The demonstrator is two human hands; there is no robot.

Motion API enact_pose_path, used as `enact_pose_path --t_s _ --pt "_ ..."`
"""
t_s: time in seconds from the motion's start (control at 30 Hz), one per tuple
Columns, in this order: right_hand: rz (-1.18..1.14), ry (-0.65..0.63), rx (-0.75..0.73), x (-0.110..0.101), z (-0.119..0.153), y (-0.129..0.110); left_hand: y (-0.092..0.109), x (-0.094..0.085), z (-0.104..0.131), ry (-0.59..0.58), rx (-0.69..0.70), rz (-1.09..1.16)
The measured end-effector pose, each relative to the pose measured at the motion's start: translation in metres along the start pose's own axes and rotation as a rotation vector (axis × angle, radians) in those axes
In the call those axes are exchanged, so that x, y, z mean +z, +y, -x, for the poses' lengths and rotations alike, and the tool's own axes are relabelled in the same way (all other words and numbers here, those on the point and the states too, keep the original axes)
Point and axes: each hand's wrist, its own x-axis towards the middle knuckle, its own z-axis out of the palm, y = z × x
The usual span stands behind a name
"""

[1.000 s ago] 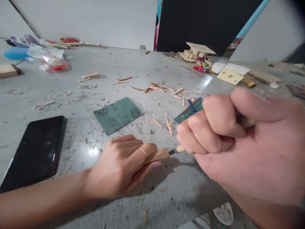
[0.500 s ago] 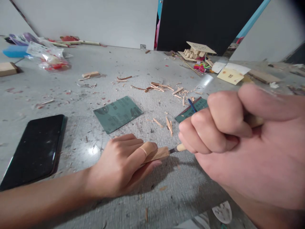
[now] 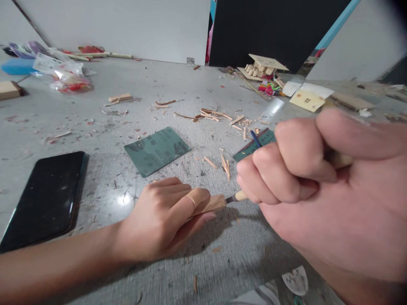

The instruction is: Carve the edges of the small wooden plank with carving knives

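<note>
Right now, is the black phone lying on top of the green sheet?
No, the phone lies on the table, apart from the green sheet.

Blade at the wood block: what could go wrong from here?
The tool in the right hand points its blade toward the left hand, so a slip could cut it. The wood block appears steadied only by that left hand and might twist.

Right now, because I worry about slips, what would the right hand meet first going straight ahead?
The right hand, bladed tool leading, would likely meet the wood piece first, with the left hand just behind; exact depth is unclear.
</note>
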Motion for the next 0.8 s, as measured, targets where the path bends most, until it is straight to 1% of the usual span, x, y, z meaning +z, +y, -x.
enact_pose_path --t_s 0.17,0.4,0.57,0.8 --pt "0.013 0.032 0.039 0.0034 -0.0016 -0.0007 0.0004 -0.0017 -0.0003 -0.005 -0.003 0.0" --pt "0.024 0.006 0.021 0.0026 0.0019 -0.0012 0.0 -0.0015 -0.0015 0.002 0.012 0.006" --pt "0.026 0.011 0.035 0.0021 0.0007 -0.0012 -0.0001 -0.0017 -0.0012 -0.005 0.01 0.013" --pt "0.011 0.018 0.001 0.0038 0.0031 -0.0012 -0.0003 -0.0012 -0.0006 0.001 0.006 0.018"
